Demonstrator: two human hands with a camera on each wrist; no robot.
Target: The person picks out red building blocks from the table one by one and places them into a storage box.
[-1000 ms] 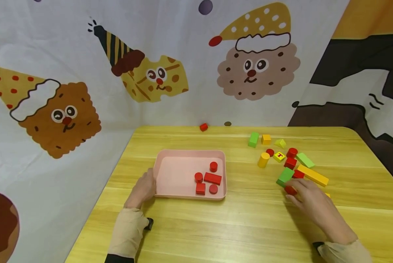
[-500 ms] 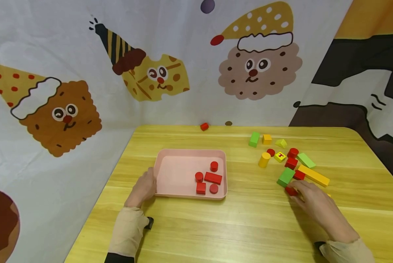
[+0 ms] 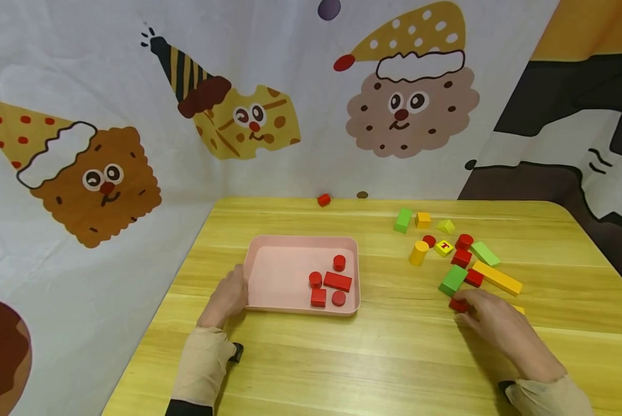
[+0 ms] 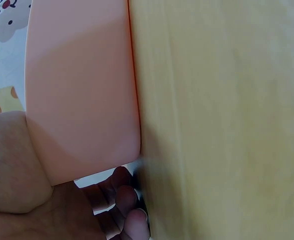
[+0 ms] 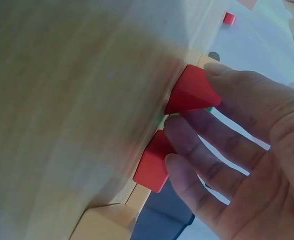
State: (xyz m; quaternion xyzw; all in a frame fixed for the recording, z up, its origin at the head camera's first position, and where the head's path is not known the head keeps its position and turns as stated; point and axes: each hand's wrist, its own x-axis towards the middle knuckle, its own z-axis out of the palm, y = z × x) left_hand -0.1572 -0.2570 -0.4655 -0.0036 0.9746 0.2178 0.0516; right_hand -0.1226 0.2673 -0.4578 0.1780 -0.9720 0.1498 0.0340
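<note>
My left hand point(image 3: 230, 293) grips the left end of a shallow pink tray point(image 3: 276, 311). In the left wrist view the thumb lies over the rim, and the other fingers curl by the tray's outer wall point(image 4: 84, 100). Several red blocks sit in the tray's right half, among them a flat oblong block point(image 3: 338, 282) and a cylinder point(image 3: 339, 263). My right hand point(image 3: 498, 323) pinches a red block with slanted sides point(image 5: 192, 90) between thumb and fingers, low over the table. In the right wrist view, another red block point(image 5: 156, 162) lies close by the lower fingertips.
Loose blocks are scattered at the right: a green block point(image 3: 453, 281), a long yellow bar point(image 3: 496, 278), an orange cylinder point(image 3: 418, 253), a yellow block marked T point(image 3: 443, 248) and several more. One red block point(image 3: 323, 200) lies at the table's back edge, before a patterned cloth.
The red block at my right fingertips has turned and shifted slightly toward me, with the fingers closing in on it. My left hand and the tray have stayed put.
</note>
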